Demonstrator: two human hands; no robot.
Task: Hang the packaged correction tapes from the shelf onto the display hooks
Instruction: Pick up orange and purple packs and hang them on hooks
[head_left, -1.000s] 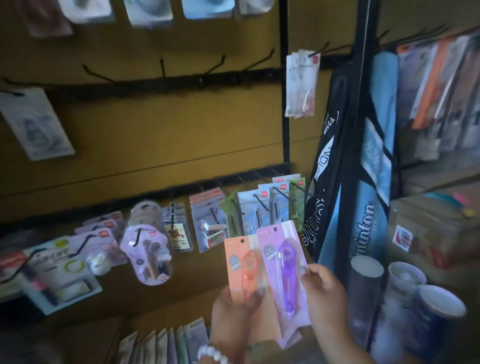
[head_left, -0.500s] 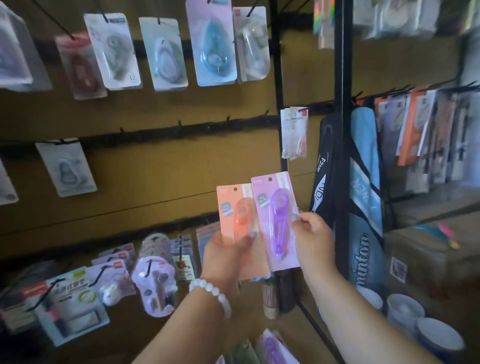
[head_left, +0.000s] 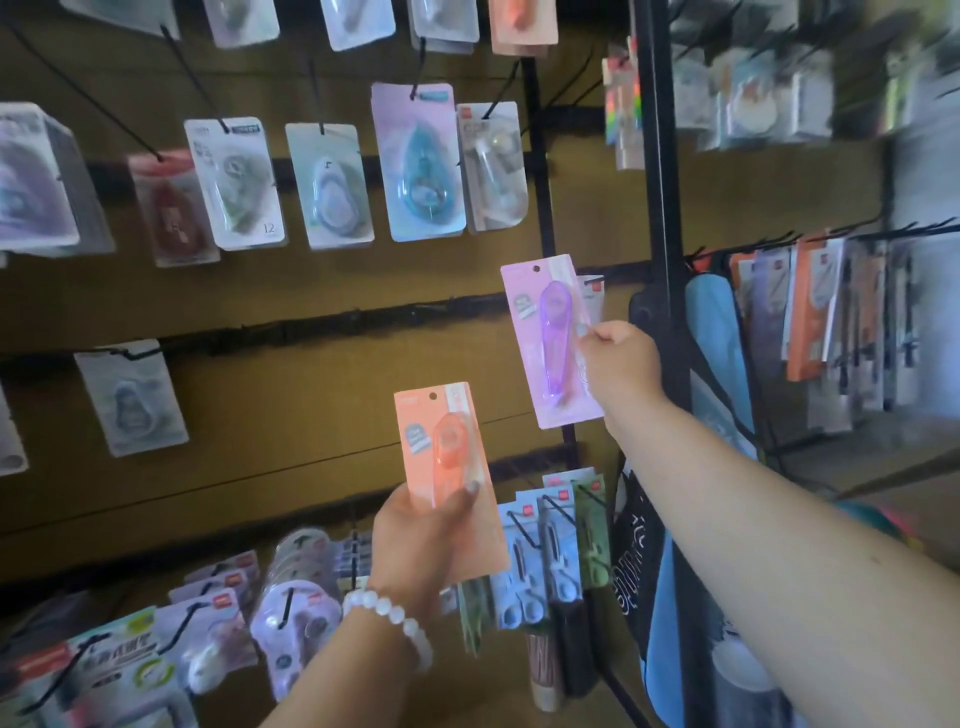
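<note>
My left hand (head_left: 415, 545) grips the lower part of an orange packaged correction tape (head_left: 447, 467), held upright in front of the brown display wall. My right hand (head_left: 618, 364) pinches the right edge of a purple packaged correction tape (head_left: 545, 343), raised higher and further right, close to the black upright post (head_left: 657, 208). The purple pack's hang hole is at its top and no hook is through it. A black hook rail (head_left: 311, 327) runs across the wall behind both packs, its middle hooks bare.
Several packaged correction tapes (head_left: 421, 161) hang on hooks in the upper rows. Lower hooks carry more stationery packs (head_left: 550, 551). A blue and black racket bag (head_left: 675, 597) leans at the right. Another rack of packs (head_left: 821, 312) hangs further right.
Both hands have risen and the view has tilted upward. The two packs, held side by side before, are now apart: the purple one moved up and right, the orange one stays lower.
</note>
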